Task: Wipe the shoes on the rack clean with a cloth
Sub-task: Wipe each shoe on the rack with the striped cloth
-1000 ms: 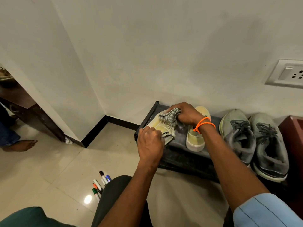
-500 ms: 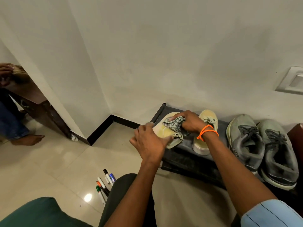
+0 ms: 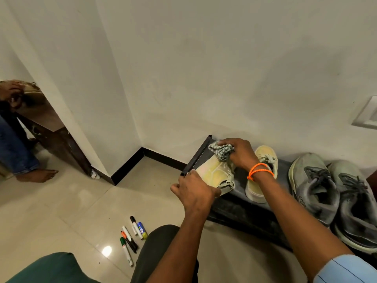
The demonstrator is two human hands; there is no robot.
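A low black shoe rack (image 3: 251, 205) stands against the white wall. My left hand (image 3: 193, 193) grips the heel end of a pale yellow shoe (image 3: 214, 172), tilted on the rack's left end. My right hand (image 3: 238, 153), with an orange cord at the wrist, is closed on a checked grey cloth (image 3: 221, 151) pressed against the shoe's toe end. The second yellow shoe (image 3: 263, 170) stands upright just to the right. Two grey sneakers (image 3: 334, 193) sit further right.
Several marker pens (image 3: 132, 235) lie on the tiled floor left of my knee. Another person's bare foot (image 3: 38, 174) and jeans show at the far left beside a dark wooden table (image 3: 51, 127). A wall socket (image 3: 367, 115) is at the right edge.
My right hand has slid the cloth from the middle of the yellow shoe up to its toe end. The camera view has shifted to the left.
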